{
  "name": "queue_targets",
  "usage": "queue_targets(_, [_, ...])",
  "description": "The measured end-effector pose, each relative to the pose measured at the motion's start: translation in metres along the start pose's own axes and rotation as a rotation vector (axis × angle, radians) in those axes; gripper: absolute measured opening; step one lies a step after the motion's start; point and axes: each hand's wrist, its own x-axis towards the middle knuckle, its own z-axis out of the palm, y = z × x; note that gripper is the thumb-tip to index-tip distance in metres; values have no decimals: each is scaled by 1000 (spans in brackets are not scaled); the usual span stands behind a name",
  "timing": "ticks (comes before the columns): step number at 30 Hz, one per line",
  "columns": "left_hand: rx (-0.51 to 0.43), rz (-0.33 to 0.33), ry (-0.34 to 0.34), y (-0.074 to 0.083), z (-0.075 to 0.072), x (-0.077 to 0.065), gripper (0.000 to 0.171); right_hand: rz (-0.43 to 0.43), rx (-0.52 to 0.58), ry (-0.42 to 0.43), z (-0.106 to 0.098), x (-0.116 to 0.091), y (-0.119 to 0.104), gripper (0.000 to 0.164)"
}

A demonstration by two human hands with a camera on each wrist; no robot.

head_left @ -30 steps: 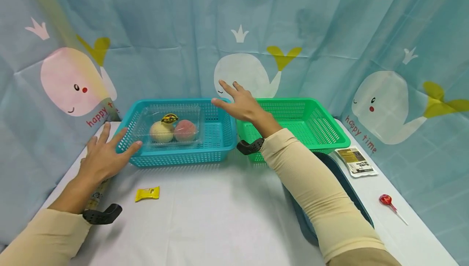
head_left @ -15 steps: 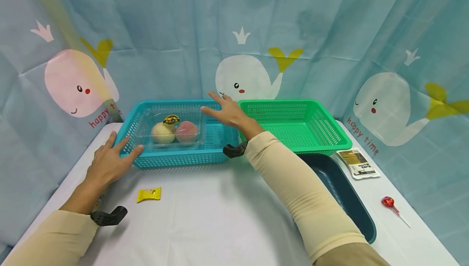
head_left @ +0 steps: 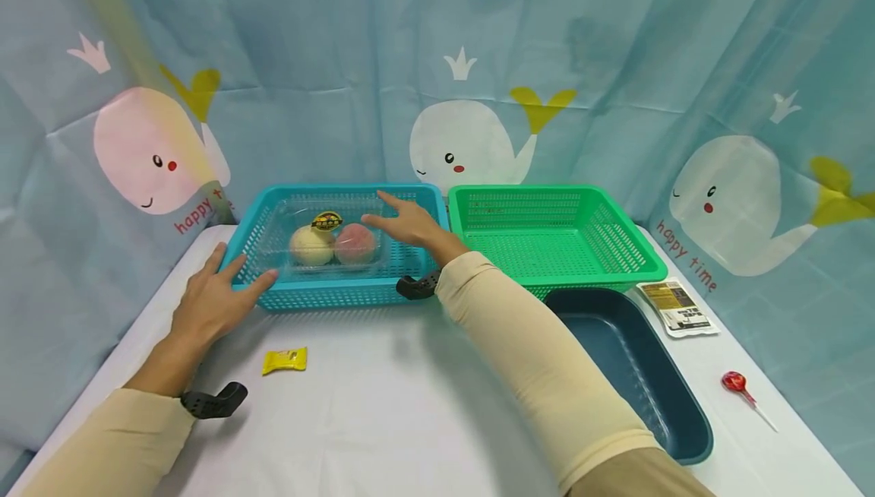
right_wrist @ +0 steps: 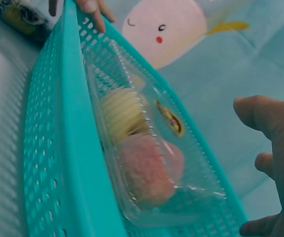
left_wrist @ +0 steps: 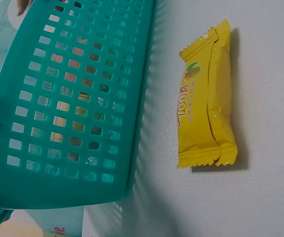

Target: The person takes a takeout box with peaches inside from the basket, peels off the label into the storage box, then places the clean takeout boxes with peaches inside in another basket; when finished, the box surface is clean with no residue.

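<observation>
A clear plastic box (head_left: 328, 207) with a black-and-yellow label lies in the blue basket (head_left: 342, 296). Inside it sit a pale yellow round item (head_left: 311, 246) and a pink one (head_left: 355, 245), like peaches or buns; the right wrist view shows ridges on the yellow one (right_wrist: 124, 113). My left hand (head_left: 215, 303) is at the basket's left front corner, fingers spread at the rim. Over the basket's right half, my right hand (head_left: 412, 225) reaches toward the box's right end with fingers extended, holding nothing. A yellow wrapped snack (left_wrist: 208, 98) lies on the table before the basket.
To the right stands a green basket (head_left: 557, 281), with a dark blue tray (head_left: 622, 337) in front of it. Further right lie a white-and-gold packet (head_left: 677, 307) and a red lollipop (head_left: 734, 382). A dark patterned item (right_wrist: 18, 17) lies beyond the blue basket's left end.
My right hand has moved left and down, from above the gap between the baskets to the box's right end. My left hand stays by the corner, and the view has shifted slightly.
</observation>
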Motion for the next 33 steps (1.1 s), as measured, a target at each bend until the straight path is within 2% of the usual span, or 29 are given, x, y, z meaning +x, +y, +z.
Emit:
queue_targets(8, [-13, 1, -3, 1, 0, -1, 93, 56, 95, -42, 15, 6, -2, 72])
queue_targets(12, [-14, -1, -10, 3, -1, -1, 93, 112, 139, -70, 20, 9, -2, 69])
queue_targets(18, [-19, -21, -24, 4, -2, -2, 95, 175, 201, -86, 28, 12, -5, 59])
queue_targets(24, [-14, -20, -21, 6, 0, -2, 95, 208, 422, -14, 33, 8, -1, 47])
queue_targets(29, [-7, -31, -25, 4, -2, -2, 95, 147, 640, 44, 35, 8, 2, 33])
queue_targets(33, [-7, -35, -27, 4, -2, -2, 95, 120, 734, 77, 36, 7, -1, 34])
